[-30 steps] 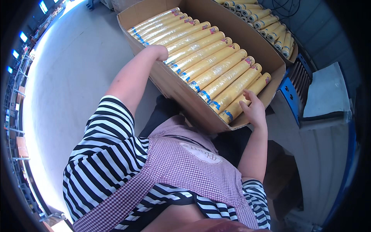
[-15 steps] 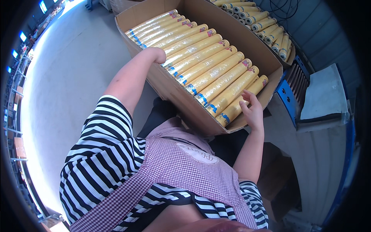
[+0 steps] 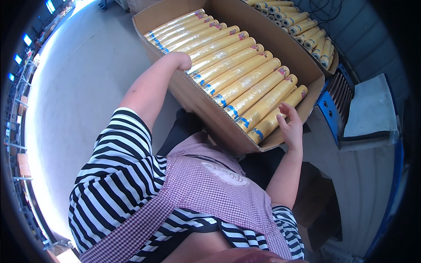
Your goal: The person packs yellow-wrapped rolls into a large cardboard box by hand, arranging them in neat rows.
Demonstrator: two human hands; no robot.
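Hands: left (image 3: 183,61) hidden inside cardboard box (image 3: 206,105), grip unclear; right (image 3: 290,127) open against yellow rolls (image 3: 245,83).

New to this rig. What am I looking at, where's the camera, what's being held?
No machine here: a person works bare-handed. The one picture comes from a fisheye camera on their head looking down, so straight edges bend. A large brown cardboard box holds a row of long yellow plastic-wrapped rolls. The left hand is bent over the box's near wall, fingers hidden inside. The right hand is open, fingers touching the end roll at the box corner; nothing is gripped. More yellow rolls lie beyond the box.
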